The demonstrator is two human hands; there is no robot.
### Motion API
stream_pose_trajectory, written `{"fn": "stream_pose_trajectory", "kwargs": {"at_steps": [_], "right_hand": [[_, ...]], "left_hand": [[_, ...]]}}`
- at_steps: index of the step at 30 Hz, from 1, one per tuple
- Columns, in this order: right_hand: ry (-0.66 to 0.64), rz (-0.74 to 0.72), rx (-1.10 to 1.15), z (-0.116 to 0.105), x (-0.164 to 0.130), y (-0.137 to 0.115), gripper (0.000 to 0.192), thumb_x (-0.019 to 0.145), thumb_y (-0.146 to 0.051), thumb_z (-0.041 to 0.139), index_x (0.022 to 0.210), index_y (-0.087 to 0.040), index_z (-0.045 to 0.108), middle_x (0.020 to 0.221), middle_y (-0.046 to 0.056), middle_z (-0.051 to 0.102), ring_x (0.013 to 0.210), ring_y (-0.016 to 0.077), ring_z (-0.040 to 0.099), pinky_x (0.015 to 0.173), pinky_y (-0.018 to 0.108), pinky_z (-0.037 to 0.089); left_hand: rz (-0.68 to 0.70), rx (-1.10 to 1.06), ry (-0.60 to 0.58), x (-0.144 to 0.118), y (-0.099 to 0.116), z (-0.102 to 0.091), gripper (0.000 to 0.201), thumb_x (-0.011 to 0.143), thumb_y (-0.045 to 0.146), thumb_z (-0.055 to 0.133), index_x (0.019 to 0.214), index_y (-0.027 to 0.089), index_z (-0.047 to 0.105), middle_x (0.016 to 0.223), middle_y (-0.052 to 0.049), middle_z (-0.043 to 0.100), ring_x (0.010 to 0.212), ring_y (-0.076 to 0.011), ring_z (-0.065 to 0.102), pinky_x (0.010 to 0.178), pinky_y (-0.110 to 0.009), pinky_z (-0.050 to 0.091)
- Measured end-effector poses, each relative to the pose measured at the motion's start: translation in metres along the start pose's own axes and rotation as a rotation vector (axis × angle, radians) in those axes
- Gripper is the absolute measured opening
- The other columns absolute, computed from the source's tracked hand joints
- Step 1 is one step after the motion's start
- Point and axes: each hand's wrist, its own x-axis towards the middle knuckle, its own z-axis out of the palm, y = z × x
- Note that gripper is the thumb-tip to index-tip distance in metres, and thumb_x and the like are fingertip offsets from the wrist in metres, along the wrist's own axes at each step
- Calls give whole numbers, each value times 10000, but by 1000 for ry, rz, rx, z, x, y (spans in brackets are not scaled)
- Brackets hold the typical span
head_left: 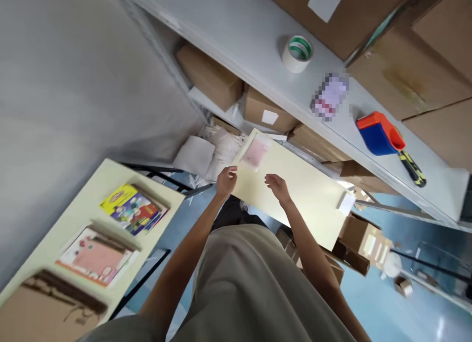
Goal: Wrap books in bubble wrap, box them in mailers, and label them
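Note:
A flat pink item in a clear plastic sleeve (255, 152) lies at the far left end of the pale yellow table (295, 187) in front of me. My left hand (226, 181) hovers at the table's near left edge, just short of the sleeve, fingers loosely bent and holding nothing. Over the tabletop, to the right of the sleeve, my right hand (277, 187) has its fingers apart and slightly curled, also without anything in it. Neither hand appears to touch the sleeve. A small white box (346, 203) sits at the table's right end.
A grey shelf (254, 42) above carries a tape roll (297, 54), a blurred phone (330, 96), a red-blue tape dispenser (381, 133), a yellow-black cutter (412, 169) and cartons (416, 86). Left, a side table (83, 211) bears colourful books (132, 208), pink-covered booklets (98, 258) and a carton (47, 307).

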Motion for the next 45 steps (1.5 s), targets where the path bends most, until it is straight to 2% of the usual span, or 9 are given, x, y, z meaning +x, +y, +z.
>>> {"fn": "stream_pose_trajectory", "kwargs": {"at_steps": [3, 12, 19, 25, 30, 34, 36, 40, 45], "right_hand": [[-93, -36, 12, 25, -8, 7, 491, 873, -646, 852, 1150, -243, 812, 1230, 122, 860, 1123, 295, 832, 1024, 481, 678], [-540, -79, -74, 140, -66, 18, 682, 764, -779, 904, 1136, -219, 791, 1303, 169, 852, 1137, 319, 841, 1076, 499, 670], [-779, -167, -209, 219, -124, 18, 710, 797, -812, 892, 1186, -224, 805, 1313, 160, 863, 1158, 327, 849, 1071, 478, 675], [-915, -187, -305, 321, -186, 36, 557, 867, -703, 893, 1154, -231, 819, 1257, 136, 875, 1098, 294, 851, 1037, 459, 683], [-962, -167, -372, 406, -246, 60, 395, 915, -574, 893, 1111, -236, 828, 1185, 103, 883, 1039, 256, 855, 1015, 433, 687], [-968, -153, -391, 454, -287, 78, 339, 919, -515, 885, 1096, -229, 836, 1154, 92, 885, 1013, 245, 854, 1005, 417, 686], [-957, -141, -389, 470, -303, 85, 325, 921, -497, 883, 1097, -227, 839, 1146, 92, 884, 1003, 242, 854, 1011, 423, 687], [-951, -119, -406, 489, -325, 95, 315, 911, -490, 905, 1088, -236, 846, 1134, 84, 880, 998, 242, 857, 1037, 451, 690], [-957, -126, -427, 506, -340, 99, 300, 887, -483, 914, 1035, -232, 842, 1096, 72, 874, 966, 243, 851, 1041, 479, 691]], "left_hand": [[-46, -54, 152, -62, -17, -30, 429, 880, 58, 568, 1209, 194, 808, 1267, -112, 853, 979, -212, 813, 936, -350, 669], [-211, -178, 635, -250, -87, -140, 431, 841, 103, 592, 1204, 181, 813, 1257, -117, 863, 1005, -239, 826, 934, -382, 679], [-268, -294, 854, -320, -152, -202, 412, 867, 177, 601, 1226, 158, 803, 1310, -142, 851, 1048, -249, 827, 980, -392, 683], [-386, -127, 954, -382, -250, -269, 448, 954, 232, 642, 1381, 157, 754, 1445, -194, 780, 1341, -328, 756, 1205, -497, 612], [-682, 221, 809, -443, -346, -326, 787, 924, 275, 801, 1640, 59, 556, 1764, -353, 481, 1718, -485, 410, 1413, -652, 339], [-639, 328, 485, -471, -400, -351, 1209, 791, 287, 946, 1806, 54, 333, 1909, -356, 192, 1810, -538, 110, 1444, -719, 159], [-552, 341, 381, -479, -416, -355, 1145, 827, 227, 870, 1829, 90, 332, 1926, -304, 200, 1823, -495, 98, 1455, -708, 123], [-475, 307, 393, -489, -431, -355, 883, 936, 117, 602, 1802, 135, 433, 1902, -232, 339, 1812, -401, 250, 1447, -637, 259], [-369, 287, 329, -498, -432, -366, 790, 914, 127, 619, 1703, 130, 586, 1809, -247, 502, 1733, -424, 430, 1416, -614, 370]]}}
